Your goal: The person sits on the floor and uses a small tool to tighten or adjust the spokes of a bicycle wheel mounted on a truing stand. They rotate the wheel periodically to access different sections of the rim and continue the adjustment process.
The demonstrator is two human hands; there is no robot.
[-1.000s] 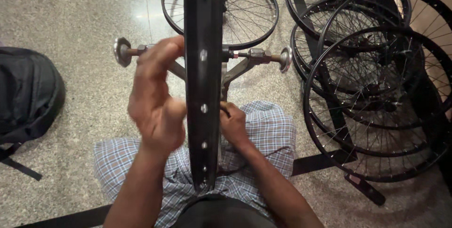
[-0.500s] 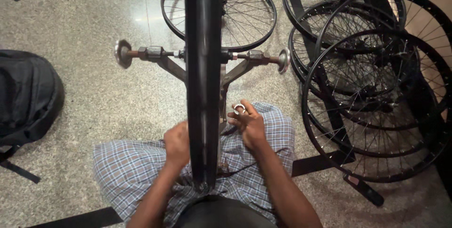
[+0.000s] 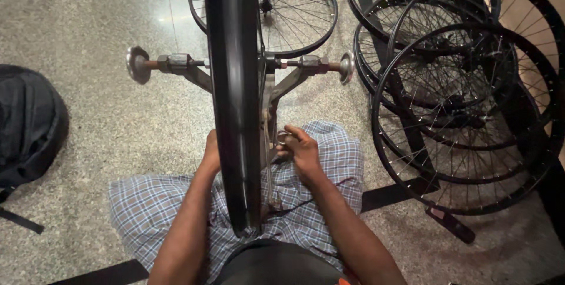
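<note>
Standing upright in a truing stand [image 3: 176, 64] on the floor [image 3: 106, 20]: black rim [image 3: 234, 85], seen edge-on, running from the top of the frame down to the lap. Touching the rim's left side low down: left hand [image 3: 212, 155], fingers hidden behind the rim, grip impossible to tell. Pinching a small silver tool [image 3: 281, 140] against the spokes [image 3: 268, 161] just right of the rim: right hand [image 3: 301, 151], fingers curled closed. Lying flat beyond the stand: one more wheel [image 3: 294, 8]. Leaning stacked well to the right: several black wheels [image 3: 471, 97]. Sitting at far left: dark bag [image 3: 26, 126]. Covering the knees: checked cloth [image 3: 147, 214].
</note>
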